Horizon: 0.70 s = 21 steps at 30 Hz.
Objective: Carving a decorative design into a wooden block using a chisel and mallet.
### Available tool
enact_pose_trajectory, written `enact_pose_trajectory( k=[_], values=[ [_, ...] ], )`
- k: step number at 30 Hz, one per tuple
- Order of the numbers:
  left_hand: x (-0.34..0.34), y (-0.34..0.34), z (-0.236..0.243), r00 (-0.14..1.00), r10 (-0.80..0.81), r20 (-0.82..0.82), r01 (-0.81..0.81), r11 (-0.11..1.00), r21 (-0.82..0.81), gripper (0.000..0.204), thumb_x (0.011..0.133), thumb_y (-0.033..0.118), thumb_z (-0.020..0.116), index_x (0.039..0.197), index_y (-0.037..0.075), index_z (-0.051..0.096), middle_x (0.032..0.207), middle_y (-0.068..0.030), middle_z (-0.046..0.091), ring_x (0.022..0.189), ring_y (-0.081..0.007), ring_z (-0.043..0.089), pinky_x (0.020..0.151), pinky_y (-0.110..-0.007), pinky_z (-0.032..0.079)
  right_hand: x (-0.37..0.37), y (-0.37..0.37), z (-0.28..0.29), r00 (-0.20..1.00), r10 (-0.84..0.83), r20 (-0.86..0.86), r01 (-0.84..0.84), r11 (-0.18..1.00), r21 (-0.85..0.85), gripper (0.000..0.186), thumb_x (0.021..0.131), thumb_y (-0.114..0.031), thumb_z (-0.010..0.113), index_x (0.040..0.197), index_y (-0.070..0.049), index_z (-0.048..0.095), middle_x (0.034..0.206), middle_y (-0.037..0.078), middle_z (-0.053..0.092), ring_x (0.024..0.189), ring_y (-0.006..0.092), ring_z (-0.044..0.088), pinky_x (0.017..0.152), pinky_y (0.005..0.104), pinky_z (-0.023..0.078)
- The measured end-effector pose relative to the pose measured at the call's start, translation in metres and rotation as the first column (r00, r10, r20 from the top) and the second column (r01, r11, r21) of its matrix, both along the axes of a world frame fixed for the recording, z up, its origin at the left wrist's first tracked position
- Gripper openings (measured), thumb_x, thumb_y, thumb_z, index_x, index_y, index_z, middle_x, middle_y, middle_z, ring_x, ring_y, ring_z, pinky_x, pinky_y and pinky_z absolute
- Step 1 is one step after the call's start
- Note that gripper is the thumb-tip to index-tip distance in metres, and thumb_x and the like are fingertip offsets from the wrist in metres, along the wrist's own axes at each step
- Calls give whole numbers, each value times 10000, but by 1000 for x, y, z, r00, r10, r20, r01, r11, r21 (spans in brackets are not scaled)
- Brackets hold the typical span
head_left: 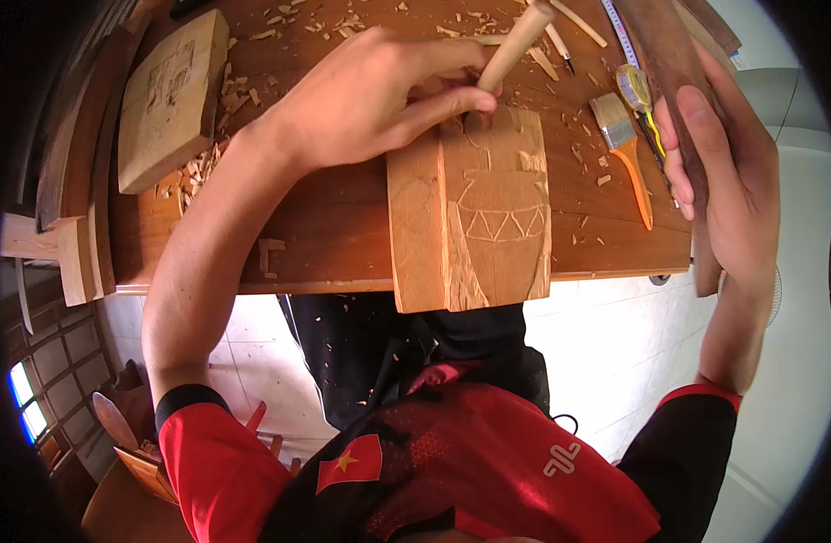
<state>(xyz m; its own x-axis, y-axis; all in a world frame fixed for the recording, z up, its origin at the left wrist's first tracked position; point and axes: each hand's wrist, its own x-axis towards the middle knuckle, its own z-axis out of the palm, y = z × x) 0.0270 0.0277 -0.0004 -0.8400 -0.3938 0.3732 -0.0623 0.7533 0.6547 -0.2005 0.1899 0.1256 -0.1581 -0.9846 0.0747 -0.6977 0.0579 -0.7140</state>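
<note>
The left hand [370,95] is closed around a chisel [515,45] with a pale round wooden handle. The fingers wrap the lower part of the handle, and the tool stands tilted, its top leaning away to the right. Its tip is hidden behind the fingers, at the far edge of a carved board [497,217]. This board lies on the front part of the brown wooden surface [334,226], and its near end hangs over the edge toward the person. On it are cut lines in the shape of a vase with a band of triangles.

The right hand [723,172] is closed on a dark wooden block [673,54], held upright at the right side of the surface; the fingers curl over its left face.

Just left of this hand lies a paintbrush [624,149] with an orange handle, and beside it a yellow tape measure [633,86]. Wood chips [243,86] are scattered over the far part of the surface. At the far left lies a second pale board [171,95], well apart from the carved one.
</note>
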Motion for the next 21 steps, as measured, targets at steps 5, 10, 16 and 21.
enact_pose_trajectory(
  k=[5,10,16,21],
  values=[
    [10,-2,14,999,10,51,0,979,-204,182,934,141,742,1088,44,727,1025,-60,779,855,-228,768,764,-333,616,-6,8,-60,971,-125,203,128,992,-2,689,923,-294,798,1467,7,501,864,-22,582,691,42,545,587,211,426],
    [10,2,21,992,-1,127,46,935,-351,195,859,130,787,1044,84,744,997,-18,784,825,-221,760,705,-312,591,-4,10,-83,979,14,204,-33,995,92,759,810,-261,904,1429,-46,522,915,-2,616,768,101,566,671,259,489],
    [11,3,20,995,-69,71,88,947,-309,233,840,74,754,1073,84,753,1040,-61,786,906,-246,768,783,-338,622,-1,6,-97,983,64,170,-83,991,107,844,780,-265,926,1452,-22,478,973,84,639,819,174,605,759,342,546],
    [8,-3,22,982,21,-187,77,863,500,231,989,8,657,1202,-75,621,1077,-184,752,986,-241,748,889,-372,607,-1,11,-103,985,-33,172,-11,968,252,875,775,-326,929,1439,18,476,1099,127,663,892,176,620,831,334,530]
  ],
)
